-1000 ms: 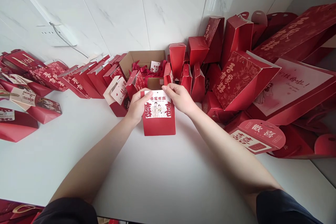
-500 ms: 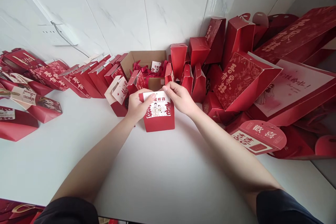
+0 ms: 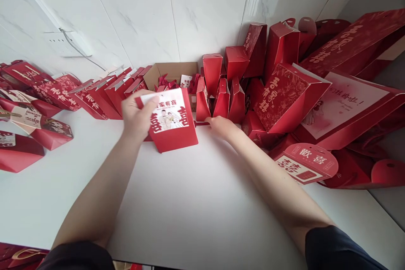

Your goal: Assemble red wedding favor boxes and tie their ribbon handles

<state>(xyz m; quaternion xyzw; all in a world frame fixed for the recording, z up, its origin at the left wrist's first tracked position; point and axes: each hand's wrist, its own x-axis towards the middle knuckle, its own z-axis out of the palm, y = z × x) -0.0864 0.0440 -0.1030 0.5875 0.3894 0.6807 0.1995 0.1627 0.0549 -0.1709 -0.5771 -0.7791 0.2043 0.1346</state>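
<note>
My left hand (image 3: 136,114) grips a small red gift box (image 3: 172,128) with a white printed label by its top left corner, holding it tilted above the white table (image 3: 190,211). My right hand (image 3: 221,125) rests low on the table just right of that box, fingers curled around the end of a thin red strip (image 3: 201,123); what it is I cannot make out. Right behind the hands stand three narrow red folded boxes (image 3: 221,101) and an open brown carton (image 3: 169,71) holding red pieces and a white tag.
A row of red folded boxes (image 3: 95,97) leans along the wall on the left, with more red bags (image 3: 28,135) at the far left. Large red gift bags (image 3: 291,93) and a round-topped red card (image 3: 305,162) crowd the right corner.
The left hand lifted the labelled box off the table and carried it left, tilting it. The right hand let go of its top and dropped to the table beside it.
</note>
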